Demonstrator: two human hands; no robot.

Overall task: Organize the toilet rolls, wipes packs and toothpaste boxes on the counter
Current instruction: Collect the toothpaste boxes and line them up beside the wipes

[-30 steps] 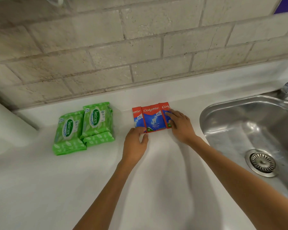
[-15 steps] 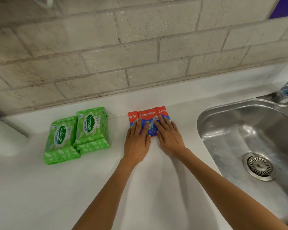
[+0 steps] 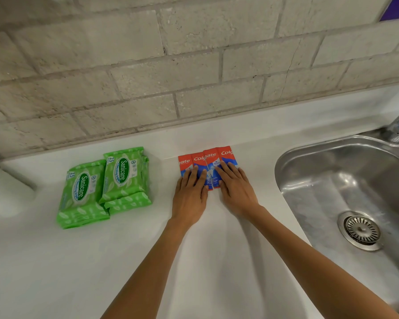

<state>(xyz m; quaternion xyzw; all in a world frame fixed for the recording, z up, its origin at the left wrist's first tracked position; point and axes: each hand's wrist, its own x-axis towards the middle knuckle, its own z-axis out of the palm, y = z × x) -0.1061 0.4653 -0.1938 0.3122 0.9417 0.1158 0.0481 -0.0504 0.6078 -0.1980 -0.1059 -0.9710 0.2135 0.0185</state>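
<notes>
Red-and-blue card toothpaste boxes (image 3: pixel 206 163) lie flat left of the steel sink (image 3: pixel 346 180), both hands (image 3: pixel 189 196) (image 3: pixel 236 192) pressing them, each grip spread apart.

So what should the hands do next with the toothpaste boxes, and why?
Probably lift both hands away. The left hand and right hand lie flat on the toothpaste boxes, which already sit side by side in a row near the wall. The wipes packs look grouped too.
</notes>
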